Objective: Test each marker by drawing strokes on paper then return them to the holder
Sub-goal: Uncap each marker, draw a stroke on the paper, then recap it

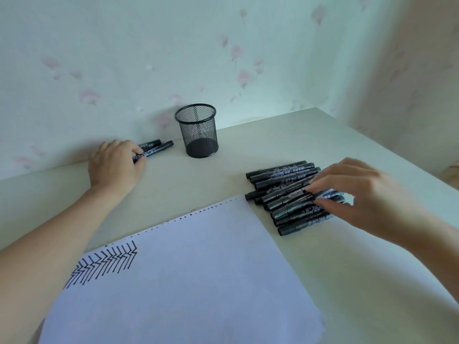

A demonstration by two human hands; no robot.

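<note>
Early in the run, by the look of it. Your paper (188, 276) carries one block of zigzag strokes (106, 261) near its left edge; the rest of the sheet is blank. The mesh holder (198, 130) stands upright at the back of the counter (347, 281), and through the mesh I see no markers in it, so nothing looks returned yet.

Your left hand (114, 165) rests on the counter left of the holder, fingers curled round the near one of two markers (155, 147) lying side by side at the wall. Probably tested ones, but I can't confirm.

Your right hand (360, 192) is over the main pile of markers (285, 192) just right of the paper's top corner, fingertips pinching one marker on top of the pile. The pile is roughly a dozen, caps on, so most of the testing is left, plus all the returns.

Surface: pale, smooth counter set into a corner. Walls are light wallpaper with faint pink flowers.
</note>
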